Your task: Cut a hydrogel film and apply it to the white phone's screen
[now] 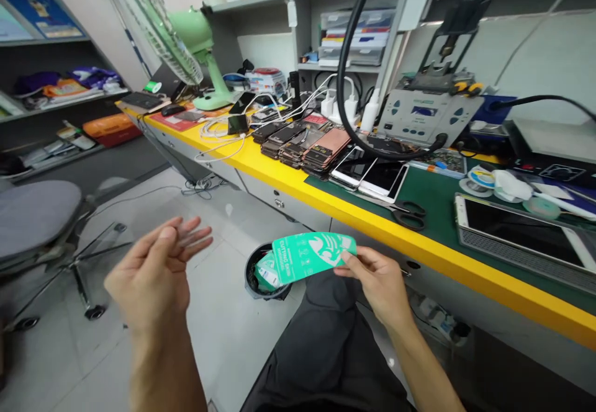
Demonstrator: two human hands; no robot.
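A green printed card (310, 257) with white lettering and a shield-like graphic is pinched at its right end between the thumb and fingers of my right hand (375, 278). The card hangs over my lap and partly covers the bin (252, 282) on the floor. Off to the left, my left hand (161, 263) is raised above the floor with thumb and index finger pressed together and the other fingers stretched out. Whatever it may pinch is too thin or blurred to make out. Inside the bin lies green and white packaging (267, 270).
A yellow-edged bench (298, 198) runs along the right, bearing stacked phones (321, 151), scissors (410, 213), a tablet (526, 229) and a repair station (416, 117). A thick black cable (344, 58) loops above it. An office chair (37, 213) stands left; a green fan (193, 33) is behind.
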